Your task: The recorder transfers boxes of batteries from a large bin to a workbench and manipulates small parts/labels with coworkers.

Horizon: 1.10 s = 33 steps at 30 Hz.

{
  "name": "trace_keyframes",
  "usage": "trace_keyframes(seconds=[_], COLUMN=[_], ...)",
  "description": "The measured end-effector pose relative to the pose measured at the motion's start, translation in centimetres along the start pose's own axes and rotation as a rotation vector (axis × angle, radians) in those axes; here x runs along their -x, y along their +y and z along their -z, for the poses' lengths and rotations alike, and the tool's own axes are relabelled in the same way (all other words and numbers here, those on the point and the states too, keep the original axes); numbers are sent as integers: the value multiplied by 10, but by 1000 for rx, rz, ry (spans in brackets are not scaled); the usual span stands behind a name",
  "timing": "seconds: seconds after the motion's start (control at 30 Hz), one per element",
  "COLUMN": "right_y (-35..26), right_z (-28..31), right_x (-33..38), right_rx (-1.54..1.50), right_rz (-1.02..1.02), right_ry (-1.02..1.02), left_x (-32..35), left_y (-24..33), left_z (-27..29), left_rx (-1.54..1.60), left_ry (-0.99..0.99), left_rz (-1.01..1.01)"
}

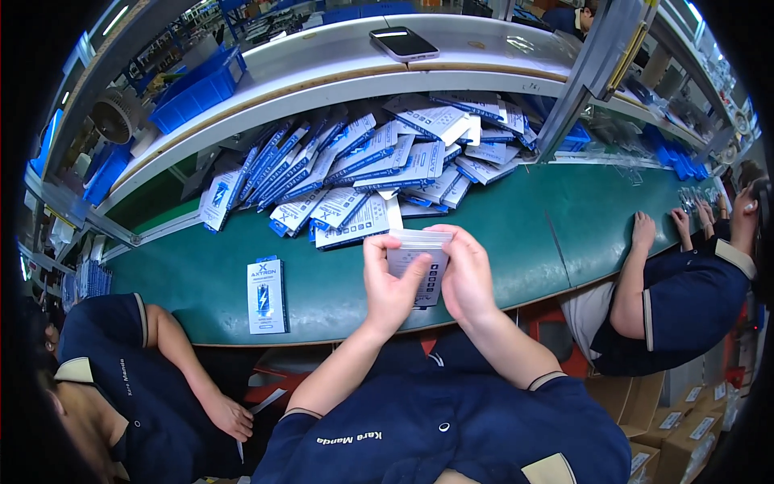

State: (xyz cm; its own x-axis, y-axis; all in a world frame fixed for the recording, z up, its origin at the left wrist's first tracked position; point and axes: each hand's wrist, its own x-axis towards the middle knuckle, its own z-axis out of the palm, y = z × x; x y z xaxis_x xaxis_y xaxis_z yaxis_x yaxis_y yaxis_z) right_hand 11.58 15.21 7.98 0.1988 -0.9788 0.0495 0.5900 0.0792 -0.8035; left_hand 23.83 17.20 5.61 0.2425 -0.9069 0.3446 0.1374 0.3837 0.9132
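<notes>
1. Green matting covers the long bench (516,242).
2. White-and-blue flat packets (363,165) are heaped at the back of the bench.
3. One flat packet (266,296) is laid apart, near the front edge.
4. A small clear pouch (419,262) is held above the front edge, gripped between the left hand (389,286) and the right hand (468,278).

packet (419,270): lower edges hid behind both hands' fingers | box pile (371,173): lower boxes buried | right co-worker (685,298): cut by rim
</notes>
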Motion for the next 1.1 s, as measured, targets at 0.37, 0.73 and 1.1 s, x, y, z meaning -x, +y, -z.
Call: trace_keyframes(seconds=[0.37, 0.73, 1.1], right_y=[-1, -15, -8], right_z=[-20, -26, -28], right_x=[1, 3, 2], right_rx=[2, -111, 13], right_rz=[184, 170, 363], right_ry=[-4, 60, -56], left_x=[-16, -15, -12], left_y=[30, 48, 41], left_z=[2, -8, -5], left_rx=[199, 92, 116], left_ry=[-1, 36, 42], left_rz=[59, -76, -217])
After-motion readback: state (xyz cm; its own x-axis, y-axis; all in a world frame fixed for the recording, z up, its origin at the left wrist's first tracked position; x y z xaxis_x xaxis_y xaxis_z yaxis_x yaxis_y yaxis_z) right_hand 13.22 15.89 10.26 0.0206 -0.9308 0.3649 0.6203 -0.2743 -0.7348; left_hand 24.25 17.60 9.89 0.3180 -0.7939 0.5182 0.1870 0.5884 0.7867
